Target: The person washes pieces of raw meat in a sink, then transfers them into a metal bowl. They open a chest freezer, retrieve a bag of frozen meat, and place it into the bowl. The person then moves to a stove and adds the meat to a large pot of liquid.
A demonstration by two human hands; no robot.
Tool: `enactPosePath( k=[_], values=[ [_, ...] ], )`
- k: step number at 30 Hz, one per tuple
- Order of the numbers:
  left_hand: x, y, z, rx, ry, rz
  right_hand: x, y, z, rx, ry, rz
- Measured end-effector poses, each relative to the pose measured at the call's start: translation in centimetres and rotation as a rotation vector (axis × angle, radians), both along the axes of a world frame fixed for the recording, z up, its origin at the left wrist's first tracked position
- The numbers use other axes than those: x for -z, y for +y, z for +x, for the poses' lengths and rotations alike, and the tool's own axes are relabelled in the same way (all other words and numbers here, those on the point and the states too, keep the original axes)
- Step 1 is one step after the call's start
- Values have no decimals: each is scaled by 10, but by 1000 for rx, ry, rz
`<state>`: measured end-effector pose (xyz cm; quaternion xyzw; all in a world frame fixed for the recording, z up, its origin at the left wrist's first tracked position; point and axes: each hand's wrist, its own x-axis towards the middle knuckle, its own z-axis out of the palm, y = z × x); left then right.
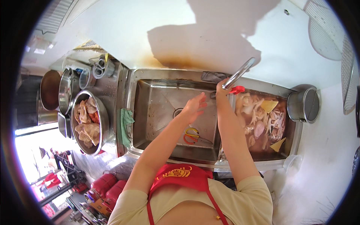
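Note:
My left hand (194, 109) hovers over the left basin of a stainless steel sink (157, 112), its fingers apart and nothing in it. Below it in the basin lie scissors (191, 136) with yellow and red handles. My right hand (222, 87) is at the base of the chrome faucet (239, 73), beside a red lever (238, 89); the faucet partly hides its fingers, so its grip cannot be told. In the right basin, raw poultry pieces (258, 123) and yellow pieces (269, 106) sit in cloudy reddish liquid.
A steel bowl of meat pieces (105, 121) stands on the left counter, near steel pots and clear plastic containers (86, 79). A green cloth (126, 123) hangs at the sink's left edge. A grey cloth (213, 76) lies behind the faucet; a steel pot (303, 104) stands at right.

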<state>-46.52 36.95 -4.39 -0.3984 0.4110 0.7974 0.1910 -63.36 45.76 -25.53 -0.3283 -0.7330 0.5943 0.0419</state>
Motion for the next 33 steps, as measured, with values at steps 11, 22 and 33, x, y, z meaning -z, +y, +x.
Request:
enactPosePath(
  k=[11, 22, 33],
  values=[
    [19, 12, -38, -161, -110, -101, -169, -6, 103, -371, -95, -869],
    [-8, 60, -66, 284, 123, -480, -95, 47, 58, -266, 129, -1088],
    [-21, -11, 22, 210, 350, -793, -21, 26, -12, 108, 165, -1272]
  ],
)
